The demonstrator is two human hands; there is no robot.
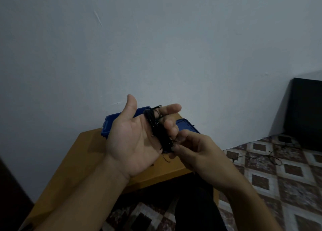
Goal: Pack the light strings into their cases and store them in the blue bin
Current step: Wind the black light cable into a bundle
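Note:
My left hand (134, 140) is held palm up over the small table, fingers spread. A black light string (157, 131) is wound in a thick bundle around its fingers. My right hand (195, 154) pinches the lower end of that bundle with thumb and fingertips. Behind both hands, a blue bin (108, 126) sits at the back of the table against the wall, mostly hidden. No case is visible.
The wooden table (83, 154) stands against a pale wall. A patterned tiled floor (278, 175) lies to the right, with a loose black wire (257, 156) on it. A dark cabinet (306, 112) stands at the right edge.

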